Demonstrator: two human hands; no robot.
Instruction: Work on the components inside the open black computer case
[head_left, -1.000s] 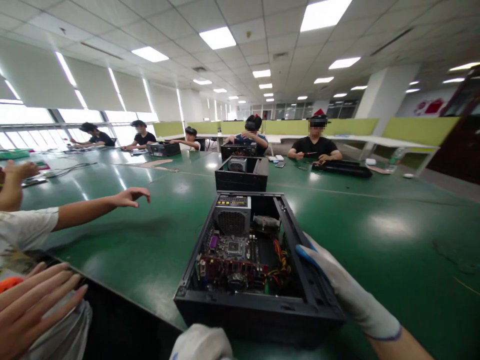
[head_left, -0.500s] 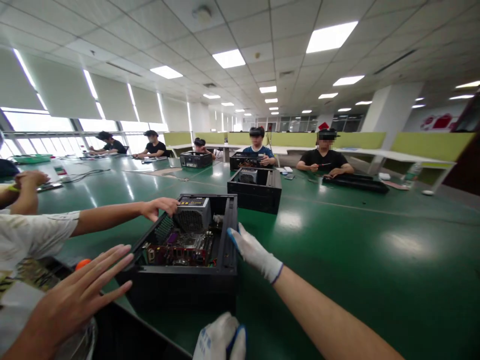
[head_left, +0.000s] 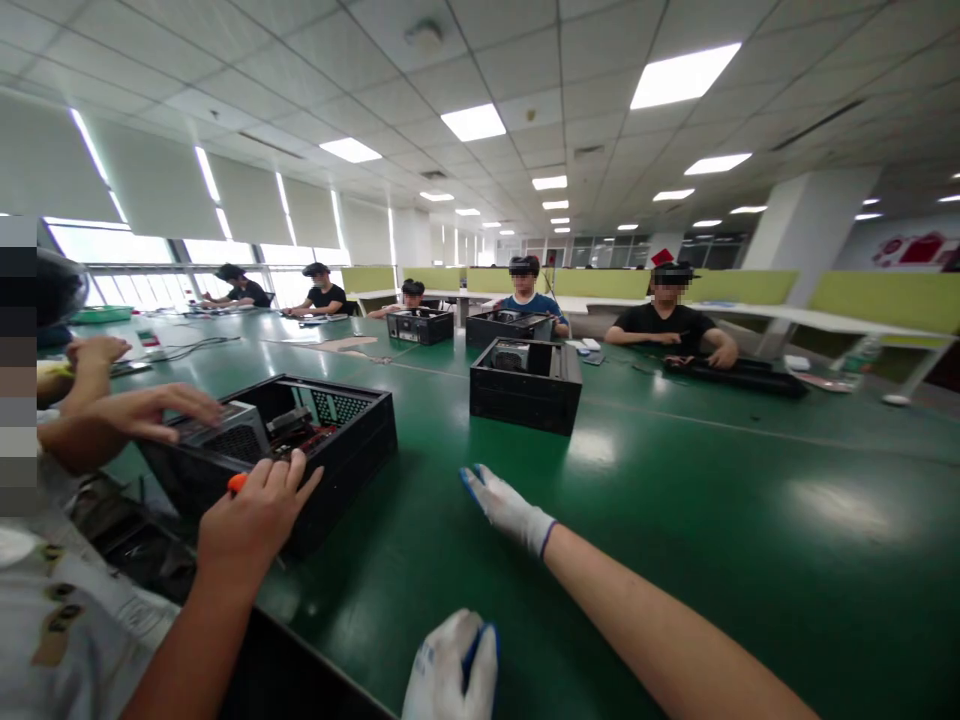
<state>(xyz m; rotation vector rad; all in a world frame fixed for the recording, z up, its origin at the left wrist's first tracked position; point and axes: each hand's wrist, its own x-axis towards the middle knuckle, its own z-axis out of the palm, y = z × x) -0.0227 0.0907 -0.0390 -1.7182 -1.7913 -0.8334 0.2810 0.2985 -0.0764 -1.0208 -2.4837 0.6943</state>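
My right hand (head_left: 510, 510), in a white glove with blue palm, reaches over the green table (head_left: 637, 560). Its fingers are stretched out with nothing in them. At the bottom edge, my left hand (head_left: 451, 668), gloved the same way, is loosely closed. Its palm side faces away, so anything inside is hidden. To the left stands an open black computer case (head_left: 349, 450), apart from both my hands. A grey power supply (head_left: 236, 432) and circuit boards show inside it. A co-worker's bare hands are on it, one near the power supply, the other on the near side beside an orange object (head_left: 237, 483).
Another open computer case (head_left: 525, 395) stands ahead of my right hand. Farther back, several people sit around the table, with more cases (head_left: 420, 325). A flat black panel or case (head_left: 739, 374) lies at the far right, near a clear bottle (head_left: 861, 355).
The near computer case has shifted left and turned, away from my right hand, which no longer touches it. The co-worker's near hand has come onto the case. My left hand has hardly moved.
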